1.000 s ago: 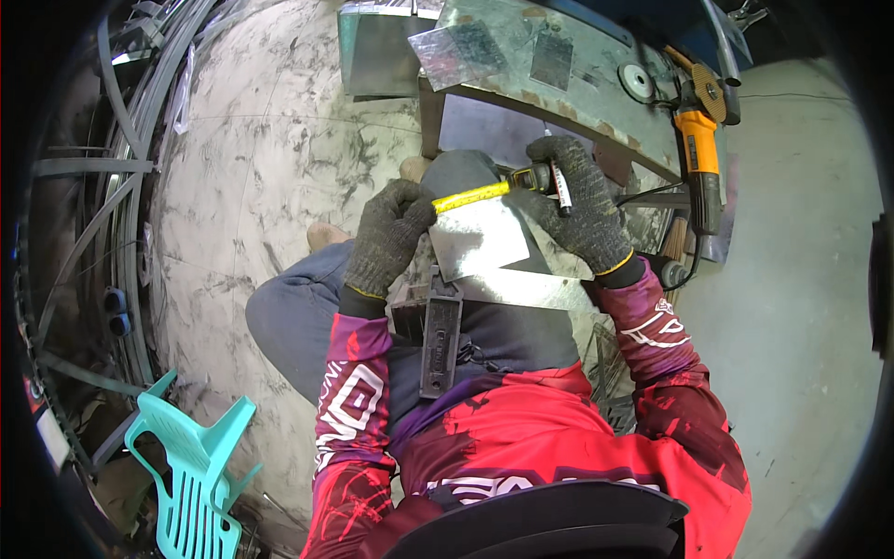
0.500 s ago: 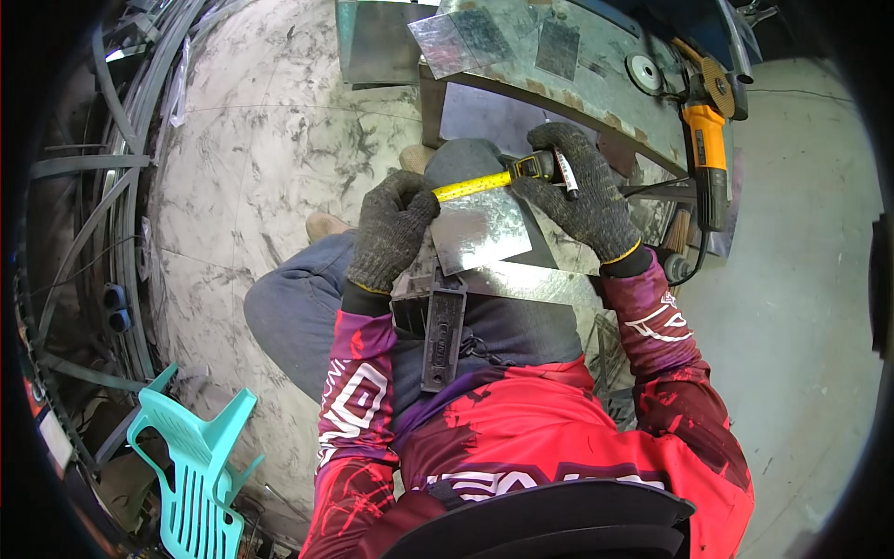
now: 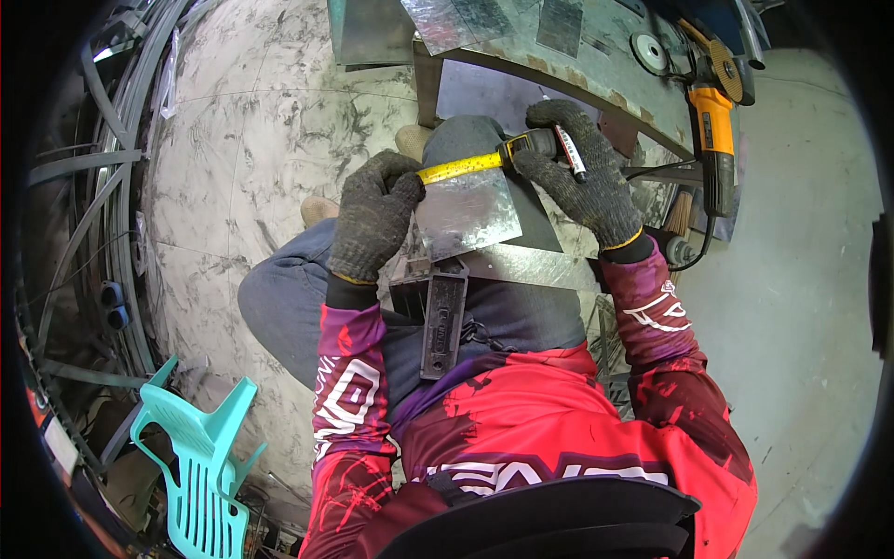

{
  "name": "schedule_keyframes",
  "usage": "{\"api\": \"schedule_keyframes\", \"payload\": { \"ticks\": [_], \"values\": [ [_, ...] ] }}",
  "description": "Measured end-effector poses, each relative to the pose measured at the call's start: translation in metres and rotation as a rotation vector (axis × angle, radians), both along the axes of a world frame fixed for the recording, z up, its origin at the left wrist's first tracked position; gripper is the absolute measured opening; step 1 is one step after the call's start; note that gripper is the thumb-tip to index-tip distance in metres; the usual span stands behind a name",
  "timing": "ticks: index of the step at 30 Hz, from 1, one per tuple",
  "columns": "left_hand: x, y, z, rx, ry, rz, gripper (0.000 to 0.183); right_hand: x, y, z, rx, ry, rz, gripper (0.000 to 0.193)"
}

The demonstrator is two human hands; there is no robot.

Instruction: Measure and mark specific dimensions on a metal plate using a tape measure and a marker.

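A dark knitted glove covers each hand. My left hand (image 3: 374, 219) pinches the end of a yellow tape measure blade (image 3: 461, 169). The blade runs along the far edge of a shiny sheet metal piece (image 3: 468, 219) over my lap. In my right hand (image 3: 596, 191) are the black tape measure case (image 3: 528, 147) and a white marker (image 3: 570, 151), which lies across the fingers. Below the sheet, a longer metal strip (image 3: 540, 268) crosses my thigh. Beside it sits a black clamp-like tool with a long bar (image 3: 444, 321); its exact kind is unclear.
A metal workbench (image 3: 596, 79) stands ahead, bearing sheet metal pieces and a grinding disc (image 3: 650, 53). An orange angle grinder (image 3: 712, 130) hangs at its right end. Long metal strips (image 3: 130, 186) line the left side. A teal plastic chair (image 3: 196, 447) is at lower left.
The view has shifted slightly, with the bench now higher in the picture. Both hands keep their holds; my left hand, the blade and the sheet sit a little farther left.
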State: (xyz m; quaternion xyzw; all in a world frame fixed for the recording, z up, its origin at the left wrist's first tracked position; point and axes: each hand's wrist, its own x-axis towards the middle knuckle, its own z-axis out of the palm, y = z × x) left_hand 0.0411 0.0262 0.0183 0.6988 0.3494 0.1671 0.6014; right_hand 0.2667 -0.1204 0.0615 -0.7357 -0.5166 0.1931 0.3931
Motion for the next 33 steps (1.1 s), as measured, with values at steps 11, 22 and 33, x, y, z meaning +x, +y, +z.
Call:
{"api": "schedule_keyframes", "payload": {
  "ticks": [11, 22, 33],
  "values": [
    [-0.001, -0.004, 0.002, 0.157, 0.02, 0.031, 0.012, -0.056, -0.012, 0.022, 0.26, 0.362, 0.097, 0.033],
    [-0.002, -0.011, -0.004, -0.033, 0.05, 0.095, 0.013, -0.065, 0.007, -0.009, 0.001, 0.124, -0.042, 0.022],
    [-0.004, -0.017, -0.004, -0.143, -0.025, 0.12, 0.011, -0.005, 0.01, 0.021, 0.23, -0.364, -0.063, 0.032]
  ]
}}
